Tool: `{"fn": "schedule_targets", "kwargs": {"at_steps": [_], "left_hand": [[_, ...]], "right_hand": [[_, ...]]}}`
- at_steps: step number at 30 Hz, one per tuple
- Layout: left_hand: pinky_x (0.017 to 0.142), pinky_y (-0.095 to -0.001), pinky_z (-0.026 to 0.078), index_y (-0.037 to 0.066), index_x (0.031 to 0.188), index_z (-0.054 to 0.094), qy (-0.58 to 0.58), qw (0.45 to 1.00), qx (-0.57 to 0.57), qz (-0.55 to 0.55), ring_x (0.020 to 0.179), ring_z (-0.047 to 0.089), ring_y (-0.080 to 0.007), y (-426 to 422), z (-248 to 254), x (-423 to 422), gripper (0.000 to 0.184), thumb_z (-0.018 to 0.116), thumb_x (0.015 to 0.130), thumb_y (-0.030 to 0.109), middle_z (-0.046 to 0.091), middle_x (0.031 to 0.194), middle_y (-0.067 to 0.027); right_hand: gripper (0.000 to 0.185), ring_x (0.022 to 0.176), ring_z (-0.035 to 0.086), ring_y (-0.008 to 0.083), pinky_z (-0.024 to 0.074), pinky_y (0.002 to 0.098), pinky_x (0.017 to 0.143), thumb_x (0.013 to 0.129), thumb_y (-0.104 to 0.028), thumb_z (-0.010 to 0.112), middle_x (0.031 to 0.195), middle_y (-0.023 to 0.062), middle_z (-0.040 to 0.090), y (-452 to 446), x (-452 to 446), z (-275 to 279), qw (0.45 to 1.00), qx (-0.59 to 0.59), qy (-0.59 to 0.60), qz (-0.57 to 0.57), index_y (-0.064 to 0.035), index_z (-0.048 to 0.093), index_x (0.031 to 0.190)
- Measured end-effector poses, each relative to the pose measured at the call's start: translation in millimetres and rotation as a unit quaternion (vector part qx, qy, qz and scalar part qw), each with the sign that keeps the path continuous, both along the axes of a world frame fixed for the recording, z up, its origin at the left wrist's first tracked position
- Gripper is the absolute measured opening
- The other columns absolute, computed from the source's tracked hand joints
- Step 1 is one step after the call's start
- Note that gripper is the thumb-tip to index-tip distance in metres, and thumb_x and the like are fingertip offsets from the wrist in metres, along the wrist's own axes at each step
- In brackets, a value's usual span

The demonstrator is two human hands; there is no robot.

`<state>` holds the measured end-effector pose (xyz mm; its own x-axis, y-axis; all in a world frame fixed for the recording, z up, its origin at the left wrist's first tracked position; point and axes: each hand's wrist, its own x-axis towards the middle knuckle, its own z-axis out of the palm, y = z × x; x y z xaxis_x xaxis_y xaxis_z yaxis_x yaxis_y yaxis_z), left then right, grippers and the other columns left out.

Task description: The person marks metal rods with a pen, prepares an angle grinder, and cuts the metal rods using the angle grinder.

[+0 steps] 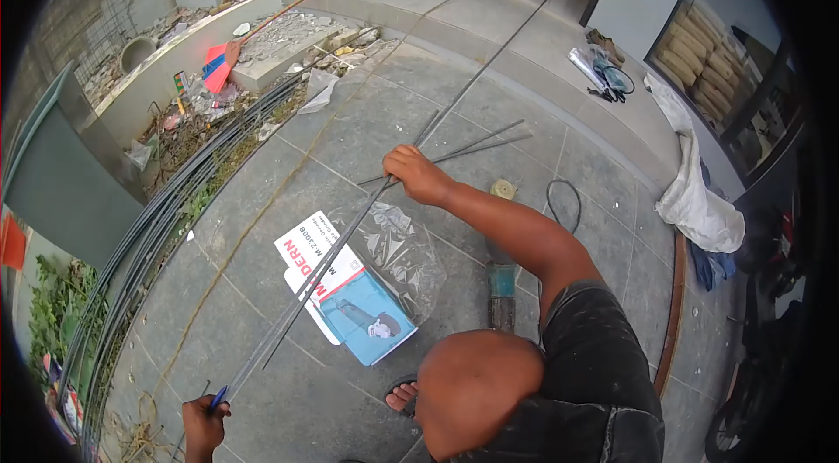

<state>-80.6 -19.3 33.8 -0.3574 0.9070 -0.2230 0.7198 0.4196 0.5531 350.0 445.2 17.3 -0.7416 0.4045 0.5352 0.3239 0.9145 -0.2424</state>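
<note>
My right hand (418, 173) is closed around long thin steel rods (351, 227), which run diagonally across the floor tiles. At the lower left, my left hand (204, 424) grips a blue pen (218, 398) close to the near end of the rods. Under the rods lies a white and blue printed cardboard box (367, 314), with a clear plastic bag (402, 253) beside it. Shorter rods (489, 141) cross the long ones just past my right hand. A green power tool (502, 284) lies below my right forearm, which partly hides it.
Bundled long rods (188, 188) curve along the left edge beside rubble and plants. A broom (220, 65) leans by a low wall. A step (524, 52) leads to a doorway. A white sack (690, 192) lies at right. A yellowish round object (502, 190) rests on the tiles.
</note>
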Motion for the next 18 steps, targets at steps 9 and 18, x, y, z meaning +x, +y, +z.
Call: {"fn": "schedule_targets", "kwargs": {"at_steps": [9,18], "left_hand": [[0.066,-0.0451,0.051,0.008,0.090,0.074,0.041,0.992,-0.095,-0.072,0.071,0.068,-0.0356,127,2,93,0.020,0.069,0.089,0.027,0.069,0.074,-0.0157],[0.077,-0.0445,0.053,0.006,0.095,0.074,-0.037,0.978,-0.083,-0.189,0.089,0.069,-0.0346,243,-30,132,0.026,0.072,0.087,0.031,0.072,0.089,-0.0163]], "right_hand": [[0.019,0.113,0.058,0.0377,0.0476,0.0435,0.093,0.073,0.007,0.055,0.099,0.0150,0.064,34,80,10,0.993,0.064,-0.032,-0.093,-0.0006,0.055,0.091],[0.022,0.121,0.060,0.0360,0.0422,0.0487,0.111,0.073,0.017,0.057,0.108,0.0149,0.068,-18,131,0,0.989,0.018,-0.060,-0.134,0.0015,0.057,0.089]]}}
